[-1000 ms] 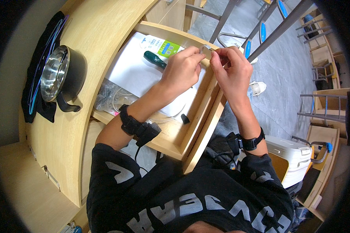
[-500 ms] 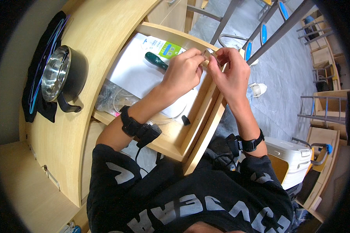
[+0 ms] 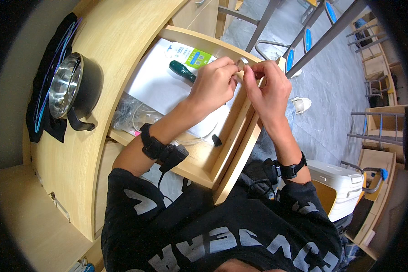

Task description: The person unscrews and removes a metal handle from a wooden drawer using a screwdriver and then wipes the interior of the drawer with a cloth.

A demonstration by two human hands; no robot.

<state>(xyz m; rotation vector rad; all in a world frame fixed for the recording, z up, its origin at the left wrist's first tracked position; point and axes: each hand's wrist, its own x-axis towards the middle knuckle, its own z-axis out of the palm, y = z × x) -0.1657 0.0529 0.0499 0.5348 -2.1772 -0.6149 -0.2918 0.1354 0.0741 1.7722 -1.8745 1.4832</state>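
Both hands meet above the far front corner of an open wooden drawer (image 3: 186,168). My left hand (image 3: 215,84) is closed in a pinch at one side of a small shiny, curved silvery piece (image 3: 243,61). From the other side, the thumb and fingers of my right hand (image 3: 269,84) close on the same piece; its kind is too small to tell. Below my left hand, a dark green rounded handle (image 3: 181,70) lies on white sheets (image 3: 152,84), its other end hidden. A green and white packet (image 3: 190,54) is beyond it.
Clear plastic bags (image 3: 129,115) with a cable and a small black piece (image 3: 216,140) lie in the drawer. On the desktop (image 3: 115,50) at left stands a black pot (image 3: 88,84), beside black cloth (image 3: 36,99). A white suitcase (image 3: 335,181) stands at right, metal bars (image 3: 263,27) beyond the drawer.
My right hand has shifted and turned slightly, its thumb more upright. More of the silvery piece shows between the fingertips. My left hand has hardly moved.
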